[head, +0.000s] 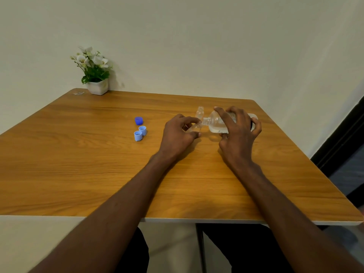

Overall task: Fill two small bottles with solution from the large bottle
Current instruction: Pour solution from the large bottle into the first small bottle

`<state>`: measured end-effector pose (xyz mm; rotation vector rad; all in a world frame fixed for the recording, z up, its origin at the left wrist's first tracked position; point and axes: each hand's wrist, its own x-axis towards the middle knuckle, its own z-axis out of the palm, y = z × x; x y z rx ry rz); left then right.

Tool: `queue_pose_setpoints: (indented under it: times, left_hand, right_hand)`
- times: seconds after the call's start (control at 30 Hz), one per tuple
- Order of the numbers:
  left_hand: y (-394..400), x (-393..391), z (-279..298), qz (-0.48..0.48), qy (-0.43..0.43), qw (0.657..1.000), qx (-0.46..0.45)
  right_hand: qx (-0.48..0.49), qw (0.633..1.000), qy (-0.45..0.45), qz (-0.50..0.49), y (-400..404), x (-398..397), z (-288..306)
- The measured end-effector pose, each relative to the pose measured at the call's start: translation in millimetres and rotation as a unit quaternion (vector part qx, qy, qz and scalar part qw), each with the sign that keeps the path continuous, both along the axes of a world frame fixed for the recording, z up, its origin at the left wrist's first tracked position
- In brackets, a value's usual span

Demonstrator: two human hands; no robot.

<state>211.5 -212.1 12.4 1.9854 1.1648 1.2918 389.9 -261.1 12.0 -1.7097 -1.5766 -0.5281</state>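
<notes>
My right hand [237, 129] grips the large clear bottle [215, 123], which lies tipped on its side with its open neck pointing left. Clear liquid pools in its lower side. My left hand [178, 133] holds a small clear bottle [194, 128], tilted, its mouth touching the large bottle's neck. A second small clear bottle [200, 113] stands upright and uncapped just behind them. My fingers hide most of the held small bottle.
A dark blue cap [138, 120] and two light blue caps [142, 130] [138, 135] lie on the wooden table [98, 164] left of my hands. A potted white-flowered plant [94, 75] stands at the back left corner by the wall.
</notes>
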Motion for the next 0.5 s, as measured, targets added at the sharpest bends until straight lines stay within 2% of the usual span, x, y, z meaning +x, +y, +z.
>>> queue_pose_setpoints:
  times: [0.5]
  left_hand:
    - [1.3, 0.3, -1.1, -0.004, -0.003, 1.000, -0.005]
  right_hand:
    - [0.004, 1.000, 0.001, 0.005, -0.8, 0.1, 1.0]
